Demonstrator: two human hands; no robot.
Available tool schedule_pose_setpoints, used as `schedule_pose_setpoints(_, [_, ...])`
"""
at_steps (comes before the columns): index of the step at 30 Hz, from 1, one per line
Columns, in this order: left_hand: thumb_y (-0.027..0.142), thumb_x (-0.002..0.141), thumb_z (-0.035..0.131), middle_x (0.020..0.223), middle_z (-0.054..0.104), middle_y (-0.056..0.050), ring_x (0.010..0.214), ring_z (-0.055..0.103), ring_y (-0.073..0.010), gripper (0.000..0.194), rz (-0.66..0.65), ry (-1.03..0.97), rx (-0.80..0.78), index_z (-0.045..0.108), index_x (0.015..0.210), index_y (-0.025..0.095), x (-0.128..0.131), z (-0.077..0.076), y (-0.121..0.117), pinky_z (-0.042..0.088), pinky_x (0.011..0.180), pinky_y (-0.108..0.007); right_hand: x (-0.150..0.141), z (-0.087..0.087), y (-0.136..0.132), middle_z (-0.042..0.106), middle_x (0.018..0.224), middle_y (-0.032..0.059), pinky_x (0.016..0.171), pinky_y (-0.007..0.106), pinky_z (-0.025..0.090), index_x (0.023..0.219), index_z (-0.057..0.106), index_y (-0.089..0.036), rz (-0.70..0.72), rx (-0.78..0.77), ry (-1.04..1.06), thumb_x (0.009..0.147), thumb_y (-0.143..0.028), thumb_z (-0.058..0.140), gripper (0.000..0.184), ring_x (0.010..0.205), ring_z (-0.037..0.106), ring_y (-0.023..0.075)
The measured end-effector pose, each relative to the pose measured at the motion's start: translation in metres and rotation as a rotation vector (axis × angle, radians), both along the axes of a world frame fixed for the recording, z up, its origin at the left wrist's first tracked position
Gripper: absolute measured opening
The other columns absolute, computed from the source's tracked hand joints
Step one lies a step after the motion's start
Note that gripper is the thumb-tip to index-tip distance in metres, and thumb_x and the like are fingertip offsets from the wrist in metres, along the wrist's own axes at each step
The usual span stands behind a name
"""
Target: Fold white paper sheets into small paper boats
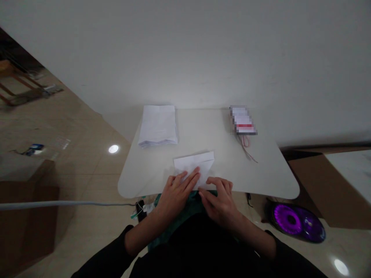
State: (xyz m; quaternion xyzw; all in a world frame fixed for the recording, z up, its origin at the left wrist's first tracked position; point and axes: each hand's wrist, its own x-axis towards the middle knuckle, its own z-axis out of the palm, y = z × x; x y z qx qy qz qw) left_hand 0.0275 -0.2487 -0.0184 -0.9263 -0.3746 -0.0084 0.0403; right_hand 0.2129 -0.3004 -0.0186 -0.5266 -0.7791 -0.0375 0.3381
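On a white table, by its near edge, lies a folded paper sheet, seemingly mid-crease and next calling for even pressure, the left hand spread over it, the right hand curled by its lower side, whether pinching I cannot tell.

a purple-lit speaker beside a brown box

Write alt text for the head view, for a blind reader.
A person's left hand lies on folded white paper at the near edge of a white table, the right hand at the paper's lower edge. Beyond lie a paper stack, left, and a pixelated object with a pink cord, right.
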Motion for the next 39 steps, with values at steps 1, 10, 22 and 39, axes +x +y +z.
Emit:
schedule_pose_setpoints(1, [0.018,0.097,0.042,0.161,0.025,-0.003,0.129,0.047,-0.0272,0.055,-0.003,-0.002,0.0,0.034,0.151,0.023,0.0,0.0,0.0,0.043,0.09,-0.039,0.003,0.0,0.002,0.058,0.11,0.0131,0.084,0.04,0.043,0.099,0.072,-0.019,0.0,0.007,0.045,0.089,-0.017,0.06,0.015,0.101,0.053,0.0249])
schedule_pose_setpoints(10, [0.016,0.096,0.04,0.161,0.026,-0.002,0.131,0.046,-0.0271,0.057,0.001,-0.03,0.006,0.032,0.152,0.023,-0.001,-0.004,-0.001,0.042,0.091,-0.039,0.016,-0.002,0.012,0.054,0.118,0.0101,0.085,0.044,0.041,0.096,0.077,-0.03,-0.106,-0.112,0.088,0.089,-0.025,0.063,0.017,0.105,0.047,0.0274])
schedule_pose_setpoints(22, [0.013,0.095,0.038,0.161,0.027,-0.004,0.129,0.048,-0.028,0.057,-0.002,-0.035,0.01,0.033,0.152,0.023,0.001,-0.005,0.0,0.041,0.09,-0.04,0.033,0.004,0.041,0.054,0.11,0.0102,0.081,0.043,0.033,0.083,0.078,-0.027,-0.315,-0.118,-0.013,0.092,-0.03,0.06,0.021,0.101,0.046,0.0276])
schedule_pose_setpoints(39, [0.012,0.095,0.04,0.161,0.026,-0.001,0.128,0.048,-0.0265,0.057,0.003,-0.043,0.01,0.036,0.15,0.025,0.0,-0.002,0.001,0.042,0.091,-0.039,0.01,-0.002,0.027,0.062,0.106,0.0114,0.085,0.04,0.04,0.088,0.07,-0.018,-0.03,0.015,-0.03,0.089,-0.017,0.06,0.01,0.1,0.051,0.0237])
